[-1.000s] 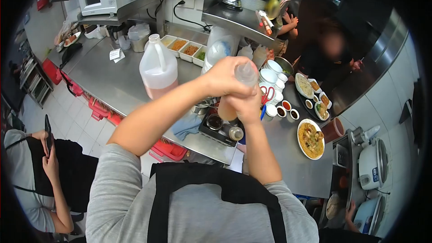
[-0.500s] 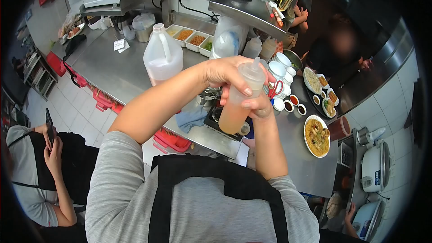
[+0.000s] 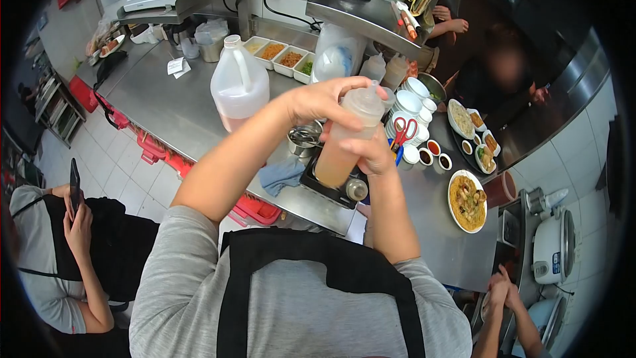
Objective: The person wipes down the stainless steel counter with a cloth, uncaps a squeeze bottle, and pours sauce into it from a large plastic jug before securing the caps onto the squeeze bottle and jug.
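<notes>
In front of my chest I hold a translucent squeeze bottle (image 3: 338, 156), tilted, with amber liquid inside. My left hand (image 3: 322, 103) is closed around its cap and nozzle end from the left. Lower down, my right hand (image 3: 372, 152) grips the bottle's body from the right. The cap (image 3: 363, 101) sits on the bottle; whether it is fully tightened I cannot tell. Behind my left forearm stands a large plastic jug (image 3: 240, 86) with a little pale pink liquid. Beneath the bottle are a black appliance (image 3: 310, 180) and a blue cloth (image 3: 279, 176) on the counter.
On the steel counter (image 3: 172, 103) are trays of toppings (image 3: 271, 51), stacked white bowls (image 3: 407, 109), red scissors (image 3: 403, 129), sauce cups (image 3: 433, 147) and a noodle plate (image 3: 467, 200). One person holds a phone (image 3: 74, 182) at left; another's hands (image 3: 502, 292) show at lower right.
The squeeze bottle and both my hands have shifted slightly left and up. At lower right, a co-worker's two hands have come together into view.
</notes>
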{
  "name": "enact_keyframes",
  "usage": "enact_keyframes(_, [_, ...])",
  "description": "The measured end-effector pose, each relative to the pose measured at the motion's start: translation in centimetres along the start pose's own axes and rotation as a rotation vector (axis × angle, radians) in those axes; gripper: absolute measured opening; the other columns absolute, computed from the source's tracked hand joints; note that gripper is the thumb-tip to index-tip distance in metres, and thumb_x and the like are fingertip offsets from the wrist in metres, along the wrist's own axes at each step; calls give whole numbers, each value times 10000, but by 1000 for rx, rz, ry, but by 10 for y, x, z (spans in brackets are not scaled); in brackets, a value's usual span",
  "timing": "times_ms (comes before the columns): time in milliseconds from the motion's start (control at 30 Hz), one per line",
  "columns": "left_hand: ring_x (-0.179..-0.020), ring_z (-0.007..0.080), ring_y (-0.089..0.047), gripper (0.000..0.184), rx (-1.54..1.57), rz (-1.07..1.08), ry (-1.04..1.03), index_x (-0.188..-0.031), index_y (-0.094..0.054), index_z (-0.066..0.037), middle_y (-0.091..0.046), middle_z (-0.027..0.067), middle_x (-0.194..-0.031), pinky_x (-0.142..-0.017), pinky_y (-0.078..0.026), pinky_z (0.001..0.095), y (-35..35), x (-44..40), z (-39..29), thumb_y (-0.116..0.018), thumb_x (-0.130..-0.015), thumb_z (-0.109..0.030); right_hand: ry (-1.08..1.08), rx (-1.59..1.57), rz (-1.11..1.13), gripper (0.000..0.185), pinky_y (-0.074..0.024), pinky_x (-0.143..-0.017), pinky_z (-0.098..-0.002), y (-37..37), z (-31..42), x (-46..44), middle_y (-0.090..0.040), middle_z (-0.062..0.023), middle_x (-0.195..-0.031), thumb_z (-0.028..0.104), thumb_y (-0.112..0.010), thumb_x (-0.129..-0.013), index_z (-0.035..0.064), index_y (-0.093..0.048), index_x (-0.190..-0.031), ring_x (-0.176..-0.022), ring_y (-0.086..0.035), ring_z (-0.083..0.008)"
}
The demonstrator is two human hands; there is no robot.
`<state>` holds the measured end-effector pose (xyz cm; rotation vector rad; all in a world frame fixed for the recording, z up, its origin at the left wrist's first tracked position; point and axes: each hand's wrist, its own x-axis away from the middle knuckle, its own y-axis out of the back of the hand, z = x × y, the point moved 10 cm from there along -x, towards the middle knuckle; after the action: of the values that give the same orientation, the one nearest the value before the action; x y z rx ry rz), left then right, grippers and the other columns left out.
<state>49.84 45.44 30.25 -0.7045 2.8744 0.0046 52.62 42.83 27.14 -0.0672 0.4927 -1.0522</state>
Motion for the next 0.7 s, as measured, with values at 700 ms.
enact_keyframes(700, [-1001,229,-590,624,-481,-693,-233,-1093,-568,-8,-593,123,-1084,-897,-463,344,15,10,-12,-820,-623,-331,267,781,-530,579,-511,-798,-353,38,29,8,-644,-135,-979,177,-772,-664,20,-505,-1153,-915,-651,-265])
